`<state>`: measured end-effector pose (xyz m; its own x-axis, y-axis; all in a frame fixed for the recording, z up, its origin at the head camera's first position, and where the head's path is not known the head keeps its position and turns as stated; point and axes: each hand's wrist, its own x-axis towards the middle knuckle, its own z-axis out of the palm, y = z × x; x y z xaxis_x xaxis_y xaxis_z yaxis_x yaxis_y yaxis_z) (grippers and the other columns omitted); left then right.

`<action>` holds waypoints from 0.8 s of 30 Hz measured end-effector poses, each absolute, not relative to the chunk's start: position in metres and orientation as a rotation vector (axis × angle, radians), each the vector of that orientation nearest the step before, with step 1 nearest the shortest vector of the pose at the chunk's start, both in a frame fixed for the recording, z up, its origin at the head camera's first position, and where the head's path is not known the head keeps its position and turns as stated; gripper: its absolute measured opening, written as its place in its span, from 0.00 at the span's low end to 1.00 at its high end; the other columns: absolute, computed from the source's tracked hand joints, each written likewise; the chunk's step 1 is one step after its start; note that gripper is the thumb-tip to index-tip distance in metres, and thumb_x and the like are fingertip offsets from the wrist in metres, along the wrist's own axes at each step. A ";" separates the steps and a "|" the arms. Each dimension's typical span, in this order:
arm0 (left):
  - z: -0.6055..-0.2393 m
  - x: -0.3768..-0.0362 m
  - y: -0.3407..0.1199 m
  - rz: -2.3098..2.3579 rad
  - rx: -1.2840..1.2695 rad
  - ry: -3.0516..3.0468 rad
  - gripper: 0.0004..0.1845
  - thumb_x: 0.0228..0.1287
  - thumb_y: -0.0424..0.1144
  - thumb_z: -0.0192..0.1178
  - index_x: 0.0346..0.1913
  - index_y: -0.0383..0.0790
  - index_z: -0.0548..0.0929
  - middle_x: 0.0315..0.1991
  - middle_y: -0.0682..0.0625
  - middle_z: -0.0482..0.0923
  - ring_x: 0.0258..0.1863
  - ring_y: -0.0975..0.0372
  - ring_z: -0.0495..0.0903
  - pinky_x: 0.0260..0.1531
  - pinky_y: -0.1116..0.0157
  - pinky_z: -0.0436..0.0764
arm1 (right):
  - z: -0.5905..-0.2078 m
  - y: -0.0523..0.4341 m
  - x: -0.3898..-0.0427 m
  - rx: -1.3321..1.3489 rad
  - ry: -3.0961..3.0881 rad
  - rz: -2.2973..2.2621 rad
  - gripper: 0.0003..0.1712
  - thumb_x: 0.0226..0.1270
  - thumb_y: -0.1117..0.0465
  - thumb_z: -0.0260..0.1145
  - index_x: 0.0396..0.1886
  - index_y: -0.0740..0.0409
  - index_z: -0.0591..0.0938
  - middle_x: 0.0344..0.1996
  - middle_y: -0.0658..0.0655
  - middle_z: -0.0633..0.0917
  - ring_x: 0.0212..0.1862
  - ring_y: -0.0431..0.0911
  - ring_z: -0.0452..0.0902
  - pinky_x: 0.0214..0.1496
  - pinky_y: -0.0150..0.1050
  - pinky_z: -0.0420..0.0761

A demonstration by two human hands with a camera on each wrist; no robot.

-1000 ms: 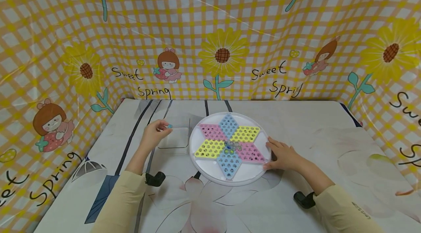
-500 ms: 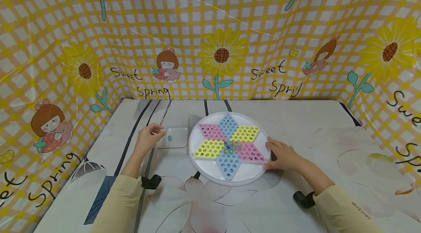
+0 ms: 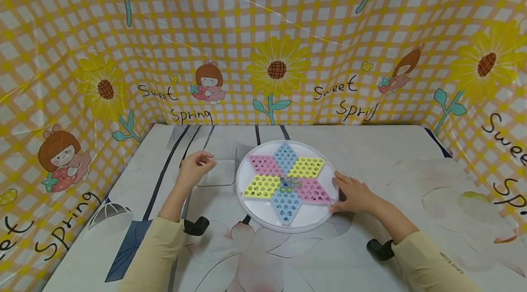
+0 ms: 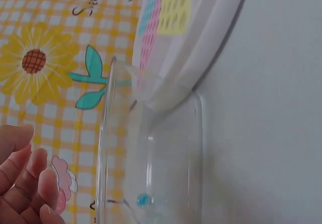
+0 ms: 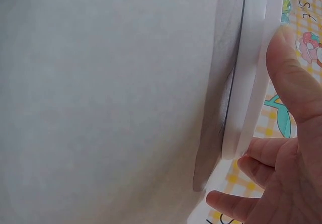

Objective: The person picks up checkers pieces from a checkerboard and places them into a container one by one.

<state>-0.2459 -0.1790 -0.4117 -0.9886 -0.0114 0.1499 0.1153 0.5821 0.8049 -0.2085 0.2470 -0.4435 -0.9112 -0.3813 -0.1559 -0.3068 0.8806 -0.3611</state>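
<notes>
My left hand (image 3: pixel 196 167) is by the left side of a clear, square-cornered container (image 3: pixel 222 181), fingers loosely bent with nothing between them. In the left wrist view the fingers show outside the container's wall, and a blue marble (image 4: pixel 144 200) lies inside. A round white Chinese checkers board (image 3: pixel 257 216) with a pink, yellow and blue star sits to the right. Several glass marbles (image 3: pixel 290 184) are clustered near the star's middle. At the board's right rim rests my right hand (image 3: pixel 355 196), fingers spread; the right wrist view shows its thumb and fingertips touching the edge.
A pale flower-printed cloth (image 3: pixel 255 262) covers the table. Behind and at both sides hangs a yellow checked curtain (image 3: pixel 325 58) with sunflowers. The container's right side stands close to the board. Black wrist cameras (image 3: pixel 196 226) sit at both cuffs.
My left hand let a blue marble fall into the container, drew back left, then came forward and right again. The right hand and board stayed in place.
</notes>
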 end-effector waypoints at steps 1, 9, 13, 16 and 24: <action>-0.411 -0.246 -0.176 -1.376 -0.098 -2.670 0.13 0.57 0.39 0.62 0.43 0.35 0.80 0.33 0.44 0.80 0.28 0.60 0.74 0.27 0.67 0.71 | -0.443 0.247 -0.208 -0.526 2.828 -0.489 0.55 0.45 0.39 0.69 0.63 0.74 0.62 0.65 0.73 0.57 0.61 0.73 0.53 0.53 0.74 0.51; -0.412 -0.245 -0.142 -1.370 -0.186 -2.682 0.13 0.55 0.38 0.64 0.42 0.35 0.81 0.32 0.45 0.80 0.28 0.60 0.73 0.26 0.68 0.71 | -0.443 0.248 -0.208 -0.526 2.825 -0.497 0.55 0.45 0.39 0.69 0.63 0.74 0.61 0.65 0.74 0.57 0.61 0.74 0.52 0.53 0.74 0.51; -0.413 -0.243 -0.124 -1.413 -0.222 -2.687 0.13 0.54 0.38 0.65 0.42 0.35 0.81 0.31 0.46 0.79 0.28 0.60 0.73 0.24 0.70 0.71 | -0.443 0.248 -0.208 -0.517 2.823 -0.498 0.56 0.45 0.39 0.69 0.63 0.73 0.61 0.65 0.74 0.56 0.61 0.74 0.52 0.53 0.74 0.51; -0.415 -0.242 -0.110 -1.452 -0.261 -2.682 0.12 0.54 0.38 0.65 0.41 0.36 0.82 0.31 0.46 0.80 0.27 0.61 0.72 0.23 0.70 0.70 | -0.443 0.248 -0.208 -0.509 2.823 -0.507 0.56 0.45 0.39 0.69 0.63 0.73 0.61 0.65 0.74 0.56 0.61 0.73 0.52 0.53 0.74 0.50; -0.426 -0.237 -0.075 -1.492 -0.405 -2.739 0.13 0.56 0.39 0.63 0.43 0.35 0.81 0.32 0.48 0.80 0.27 0.63 0.70 0.28 0.70 0.71 | -0.443 0.248 -0.208 -0.502 2.818 -0.506 0.56 0.45 0.38 0.69 0.63 0.73 0.61 0.65 0.73 0.55 0.62 0.73 0.51 0.53 0.74 0.50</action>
